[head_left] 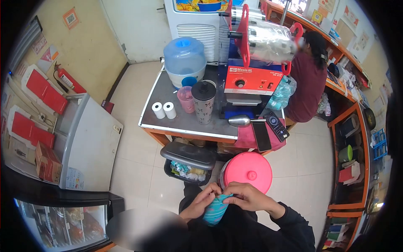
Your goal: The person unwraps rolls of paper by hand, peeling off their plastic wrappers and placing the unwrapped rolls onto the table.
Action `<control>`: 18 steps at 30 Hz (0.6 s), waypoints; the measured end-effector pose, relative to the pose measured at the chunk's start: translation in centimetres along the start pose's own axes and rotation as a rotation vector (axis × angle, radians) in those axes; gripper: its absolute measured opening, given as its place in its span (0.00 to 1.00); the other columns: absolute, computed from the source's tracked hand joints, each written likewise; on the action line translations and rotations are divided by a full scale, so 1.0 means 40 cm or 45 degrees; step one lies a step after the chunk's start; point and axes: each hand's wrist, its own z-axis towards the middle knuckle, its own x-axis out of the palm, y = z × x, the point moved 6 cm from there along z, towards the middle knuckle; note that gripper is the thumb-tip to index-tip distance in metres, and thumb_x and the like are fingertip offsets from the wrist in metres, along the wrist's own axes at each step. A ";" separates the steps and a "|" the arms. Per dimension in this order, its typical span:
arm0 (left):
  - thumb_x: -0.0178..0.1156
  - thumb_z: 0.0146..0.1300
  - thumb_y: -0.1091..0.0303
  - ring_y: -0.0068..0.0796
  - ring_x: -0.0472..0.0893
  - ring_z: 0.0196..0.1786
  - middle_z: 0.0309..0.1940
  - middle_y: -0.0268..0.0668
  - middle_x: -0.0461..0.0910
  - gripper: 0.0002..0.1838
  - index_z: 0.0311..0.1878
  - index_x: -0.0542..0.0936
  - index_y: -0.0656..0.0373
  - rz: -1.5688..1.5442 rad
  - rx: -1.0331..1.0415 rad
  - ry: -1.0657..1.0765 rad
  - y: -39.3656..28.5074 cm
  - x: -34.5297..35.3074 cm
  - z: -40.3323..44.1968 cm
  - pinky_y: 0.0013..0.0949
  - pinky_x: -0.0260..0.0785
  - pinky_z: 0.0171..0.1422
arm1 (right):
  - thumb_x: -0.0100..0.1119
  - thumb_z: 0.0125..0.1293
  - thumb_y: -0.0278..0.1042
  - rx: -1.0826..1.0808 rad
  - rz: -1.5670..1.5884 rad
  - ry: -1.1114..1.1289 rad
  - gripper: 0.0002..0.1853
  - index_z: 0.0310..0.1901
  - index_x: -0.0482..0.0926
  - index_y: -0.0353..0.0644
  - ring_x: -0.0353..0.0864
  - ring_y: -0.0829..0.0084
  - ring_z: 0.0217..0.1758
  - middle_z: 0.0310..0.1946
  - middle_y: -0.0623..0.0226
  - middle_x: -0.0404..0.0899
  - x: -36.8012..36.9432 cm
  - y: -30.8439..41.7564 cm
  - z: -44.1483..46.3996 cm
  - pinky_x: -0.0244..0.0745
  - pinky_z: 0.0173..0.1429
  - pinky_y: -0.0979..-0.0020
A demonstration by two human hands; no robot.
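In my lap, between both hands, is a teal striped wrapper or pouch (215, 213) with pinkish marks, narrowing toward its lower end. My left hand (202, 203) is closed around its upper left side, fingertips at the top edge. My right hand (251, 196) pinches the upper right corner between thumb and fingers. Whether anything is inside the wrapper cannot be seen. Just beyond my hands stands a tub with a pink lid (247, 172), and left of it a dark bin (187, 161) with its lid tilted up over crumpled wrappers.
A table (189, 126) ahead bears a red cup sealer (252, 80), a patterned tumbler (204, 103), a pink cup (186, 100), two paper rolls (163, 110), a water dispenser (184, 59), a phone (262, 136) and a remote (277, 126). A person (306, 84) sits behind; a freezer (92, 143) stands left.
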 end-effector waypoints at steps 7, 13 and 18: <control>0.55 0.71 0.64 0.26 0.69 0.58 0.53 0.38 0.67 0.09 0.46 0.75 0.60 -0.129 -0.123 0.152 -0.012 -0.034 -0.003 0.32 0.59 0.66 | 0.61 0.65 0.29 -0.089 0.154 -0.037 0.06 0.43 0.80 0.40 0.74 0.69 0.40 0.35 0.64 0.76 -0.001 -0.022 0.007 0.70 0.42 0.70; 0.61 0.63 0.77 0.25 0.76 0.44 0.42 0.37 0.74 0.01 0.35 0.79 0.63 0.436 -0.085 -0.226 -0.056 -0.036 -0.017 0.26 0.68 0.50 | 0.61 0.65 0.30 -0.020 -0.097 -0.184 0.05 0.40 0.79 0.40 0.75 0.71 0.41 0.36 0.63 0.78 0.014 -0.031 0.011 0.69 0.42 0.71; 0.61 0.66 0.70 0.17 0.72 0.36 0.34 0.36 0.75 0.09 0.31 0.75 0.61 0.473 0.368 -0.756 -0.001 -0.049 -0.065 0.21 0.63 0.39 | 0.57 0.66 0.27 -0.180 0.129 -0.670 0.04 0.34 0.74 0.38 0.75 0.70 0.38 0.35 0.61 0.78 0.055 -0.054 0.005 0.69 0.42 0.72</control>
